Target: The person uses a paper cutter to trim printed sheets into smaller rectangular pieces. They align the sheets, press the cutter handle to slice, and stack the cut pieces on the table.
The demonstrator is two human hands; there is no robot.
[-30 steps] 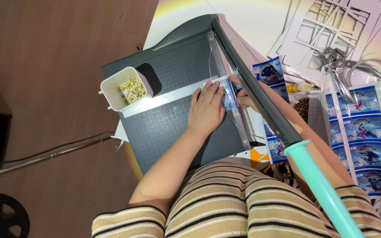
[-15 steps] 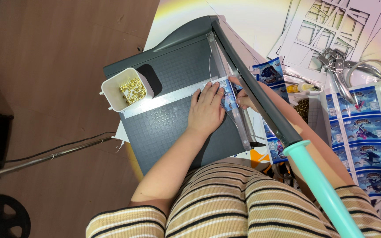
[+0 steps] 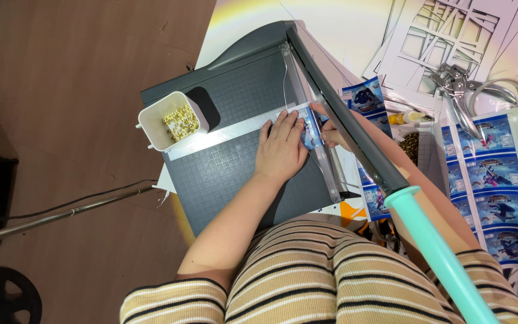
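1. A small blue printed paper card lies on the dark grey gridded bed of a guillotine paper cutter, right at the cutting edge, just past the end of the silver ruler bar that crosses the bed.
2. The left hand lies flat, palm down, its fingers spread and pressing the left part of the card and the ruler's end; this grip is open and pins the card without closing round it.
3. The right hand is partly hidden under the raised black cutter arm; its fingertips pinch the card's right edge, a narrow grip.
4. The arm slopes up toward the camera and ends in a teal handle.
5. A white square plastic cup stands at the cutter's left edge, holding a small heap of little brass-coloured pieces; what they are is too small to tell.
6. On the white bench to the right lie sheets of blue printed cards, white sheets with rectangles cut out, and a metal hand punch.
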